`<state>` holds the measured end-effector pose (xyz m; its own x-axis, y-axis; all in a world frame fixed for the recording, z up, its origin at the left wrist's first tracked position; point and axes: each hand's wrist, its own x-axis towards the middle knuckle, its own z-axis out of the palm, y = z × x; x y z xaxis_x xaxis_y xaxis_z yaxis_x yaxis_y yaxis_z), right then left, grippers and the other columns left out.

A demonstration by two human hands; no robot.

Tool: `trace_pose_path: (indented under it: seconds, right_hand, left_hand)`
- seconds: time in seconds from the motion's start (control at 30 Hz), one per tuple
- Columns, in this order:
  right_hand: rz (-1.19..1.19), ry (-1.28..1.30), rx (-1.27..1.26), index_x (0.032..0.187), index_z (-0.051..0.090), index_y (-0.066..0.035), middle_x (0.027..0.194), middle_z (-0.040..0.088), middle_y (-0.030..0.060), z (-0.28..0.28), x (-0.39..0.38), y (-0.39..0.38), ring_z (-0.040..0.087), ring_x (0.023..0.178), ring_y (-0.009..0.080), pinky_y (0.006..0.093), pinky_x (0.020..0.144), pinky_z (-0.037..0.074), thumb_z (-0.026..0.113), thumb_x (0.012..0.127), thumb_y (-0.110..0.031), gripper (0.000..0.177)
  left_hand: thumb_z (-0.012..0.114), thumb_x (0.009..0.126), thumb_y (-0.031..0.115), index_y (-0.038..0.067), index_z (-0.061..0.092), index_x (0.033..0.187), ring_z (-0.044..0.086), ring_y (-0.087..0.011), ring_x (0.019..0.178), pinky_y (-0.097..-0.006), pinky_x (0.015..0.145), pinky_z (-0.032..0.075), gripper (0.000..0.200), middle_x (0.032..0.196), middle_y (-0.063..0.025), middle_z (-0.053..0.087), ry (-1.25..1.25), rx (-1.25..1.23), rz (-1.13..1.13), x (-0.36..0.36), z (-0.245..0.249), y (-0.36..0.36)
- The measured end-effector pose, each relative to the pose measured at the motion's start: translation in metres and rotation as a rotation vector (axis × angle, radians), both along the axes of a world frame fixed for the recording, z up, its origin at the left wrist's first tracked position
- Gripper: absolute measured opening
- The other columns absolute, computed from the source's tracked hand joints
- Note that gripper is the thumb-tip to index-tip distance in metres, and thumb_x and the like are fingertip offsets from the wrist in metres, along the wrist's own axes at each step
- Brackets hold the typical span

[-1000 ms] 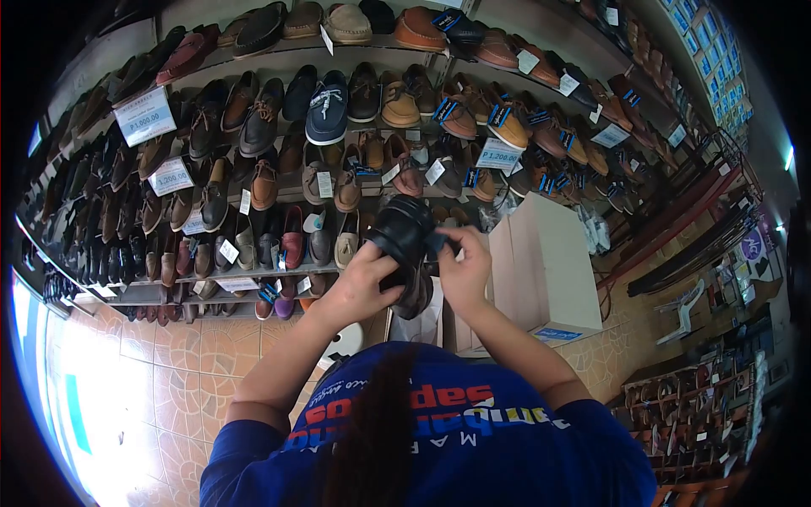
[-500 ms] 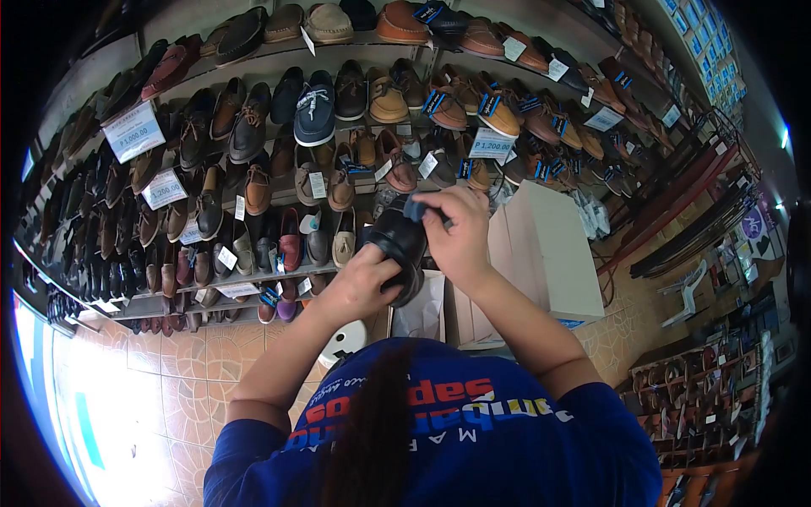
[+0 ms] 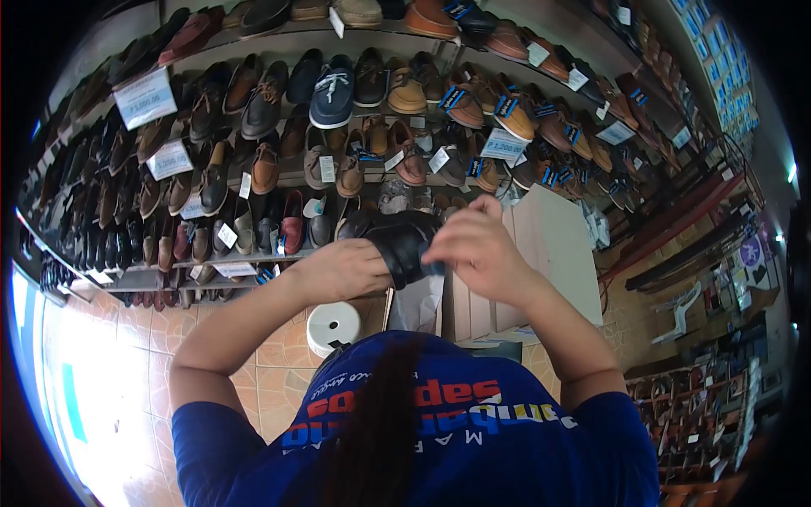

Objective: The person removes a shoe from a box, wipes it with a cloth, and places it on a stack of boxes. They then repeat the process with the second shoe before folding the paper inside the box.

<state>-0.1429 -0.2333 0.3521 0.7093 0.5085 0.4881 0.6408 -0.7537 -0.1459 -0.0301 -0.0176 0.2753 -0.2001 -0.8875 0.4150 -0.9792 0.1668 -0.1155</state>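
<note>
We see rows of shoes (image 3: pixel 329 106) on the far shelves (image 3: pixel 291 179). Near us, a round white stool (image 3: pixel 323 335) stands on the tiled floor (image 3: pixel 274 380).

On the front shelves, one price card (image 3: pixel 505 145) reads "P 1,200.00". At the left, a higher card (image 3: pixel 145 99) shows "1,000.00", and a lower card (image 3: pixel 170 159) shows "1,200.00". On the blue shirt (image 3: pixel 524 460), upside down, there are red letters "sap" and white letters "MAR". The writing on the blue shoe tags (image 3: pixel 507 106) is too small for reading.
</note>
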Motion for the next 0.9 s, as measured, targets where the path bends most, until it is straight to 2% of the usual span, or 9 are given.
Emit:
trace_pose_path:
  seconds: [0.13, 0.17, 0.27, 0.4, 0.47, 0.53, 0.67, 0.8, 0.9]
  right_hand:
    - [0.048, -0.032, 0.0, 0.078, 0.068, -0.017, 0.077, 0.06, -0.0047, 0.002, 0.006, 0.02, 0.055, 0.078, 0.0152, 0.037, 0.081, 0.03, 0.064, 0.064, 0.002, 0.024]
    - [0.032, -0.046, -0.018, 0.078, 0.068, -0.017, 0.076, 0.06, -0.0038, 0.002, 0.013, 0.025, 0.055, 0.079, 0.0143, 0.0369, 0.083, 0.029, 0.064, 0.066, 0.0, 0.021]
    - [0.009, 0.176, 0.035, 0.077, 0.068, -0.016, 0.077, 0.06, -0.0025, -0.003, 0.034, 0.024, 0.055, 0.08, 0.0133, 0.0368, 0.084, 0.027, 0.064, 0.067, -0.002, 0.018]
    - [0.063, 0.255, -0.055, 0.075, 0.067, -0.017, 0.075, 0.061, -0.0037, 0.001, 0.011, 0.023, 0.056, 0.082, 0.014, 0.0401, 0.086, 0.026, 0.057, 0.072, -0.001, 0.019]
    - [0.202, 0.175, -0.076, 0.075, 0.066, -0.018, 0.075, 0.06, -0.0044, -0.006, 0.007, 0.031, 0.056, 0.081, 0.014, 0.0407, 0.086, 0.026, 0.057, 0.069, 0.0, 0.021]
    - [0.255, 0.105, -0.098, 0.076, 0.066, -0.018, 0.074, 0.059, -0.0041, -0.008, 0.011, 0.038, 0.056, 0.081, 0.0142, 0.041, 0.085, 0.026, 0.057, 0.069, 0.0, 0.021]
    - [0.054, 0.306, -0.038, 0.08, 0.067, -0.017, 0.076, 0.059, -0.0043, -0.002, 0.044, 0.022, 0.056, 0.081, 0.012, 0.0398, 0.086, 0.026, 0.061, 0.067, 0.002, 0.024]
    - [0.386, 0.375, -0.073, 0.078, 0.067, -0.014, 0.078, 0.061, -0.0012, 0.007, 0.016, 0.042, 0.056, 0.08, 0.0142, 0.0366, 0.083, 0.028, 0.063, 0.068, -0.001, 0.017]
    - [0.273, 0.337, -0.073, 0.078, 0.068, -0.015, 0.078, 0.062, -0.0022, 0.003, 0.03, 0.036, 0.056, 0.081, 0.0153, 0.039, 0.084, 0.027, 0.061, 0.071, -0.003, 0.016]
  left_hand:
    - [0.053, 0.08, 0.018, 0.011, 0.063, 0.094, 0.053, -0.0153, 0.098, -0.0296, 0.084, 0.043, 0.019, 0.101, 0.0002, 0.054, -0.054, 0.004, -0.041, 0.003, 0.0, 0.0]
    - [0.052, 0.08, 0.019, 0.011, 0.062, 0.096, 0.052, -0.0148, 0.099, -0.0294, 0.085, 0.042, 0.021, 0.101, 0.001, 0.053, -0.032, 0.101, 0.02, 0.002, -0.004, -0.002]
    - [0.052, 0.078, 0.02, 0.013, 0.062, 0.098, 0.052, -0.0139, 0.098, -0.0295, 0.084, 0.043, 0.024, 0.099, 0.0017, 0.053, -0.226, 0.063, -0.167, 0.002, -0.002, -0.008]
    - [0.052, 0.075, 0.02, 0.014, 0.062, 0.097, 0.051, -0.0132, 0.099, -0.0288, 0.086, 0.043, 0.024, 0.1, 0.0031, 0.052, -0.178, 0.137, -0.147, 0.007, -0.003, 0.0]
    - [0.052, 0.076, 0.02, 0.015, 0.062, 0.097, 0.051, -0.0135, 0.1, -0.0288, 0.087, 0.043, 0.024, 0.102, 0.0038, 0.052, -0.141, 0.186, -0.133, 0.006, -0.007, 0.003]
    - [0.053, 0.076, 0.02, 0.015, 0.062, 0.096, 0.051, -0.0141, 0.099, -0.0285, 0.087, 0.042, 0.023, 0.102, 0.0042, 0.052, -0.176, 0.084, -0.166, 0.007, -0.016, 0.001]
    - [0.055, 0.075, 0.021, 0.016, 0.062, 0.096, 0.052, -0.0149, 0.097, -0.0284, 0.087, 0.043, 0.023, 0.1, 0.0029, 0.053, -0.218, 0.073, -0.226, -0.003, -0.009, -0.002]
    - [0.056, 0.072, 0.018, 0.016, 0.062, 0.094, 0.053, -0.0145, 0.096, -0.0275, 0.084, 0.044, 0.024, 0.101, 0.0037, 0.052, -0.193, 0.114, -0.206, 0.006, -0.027, -0.005]
    - [0.056, 0.071, 0.017, 0.017, 0.063, 0.092, 0.053, -0.0141, 0.097, -0.0269, 0.083, 0.045, 0.022, 0.102, 0.0043, 0.051, -0.282, 0.065, -0.231, 0.005, -0.023, -0.007]
